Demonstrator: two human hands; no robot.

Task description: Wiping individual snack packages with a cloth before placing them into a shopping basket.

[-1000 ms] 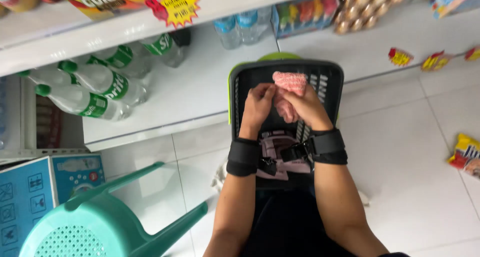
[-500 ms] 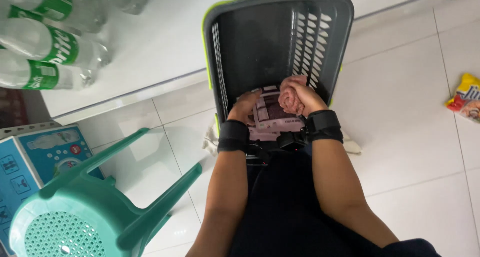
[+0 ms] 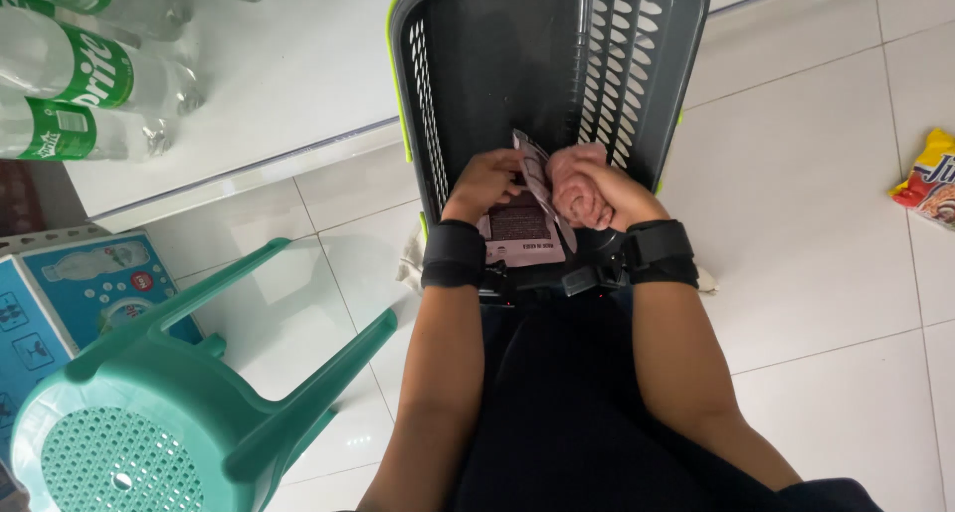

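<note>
The lower part of the packet (image 3: pixel 527 223) is hidden behind the wrists, and the basket (image 3: pixel 477 64) floor under it is dark and hard to read; the top of the basket is cut off by the frame edge. The right hand (image 3: pixel 587 186) is curled into a loose fist, and whether its fingers pinch the packet's edge cannot be told. The left hand (image 3: pixel 484 182) has its fingers bent and pressed on the packet's left edge. The one packet, pinkish with a dark panel, lies between the two hands, inside the near end of the basket, tilted up at its top corner. Each wrist carries one black band, two in all.

On the white shelf (image 3: pixel 288 84) at upper left lie three clear bottles (image 3: pixel 80 69) with green labels, partly cut off. One green plastic stool (image 3: pixel 169 412) lies tipped on the floor at lower left, beside one blue carton (image 3: pixel 70 293). One yellow snack bag (image 3: pixel 930 179) lies at the right edge, cut off.
</note>
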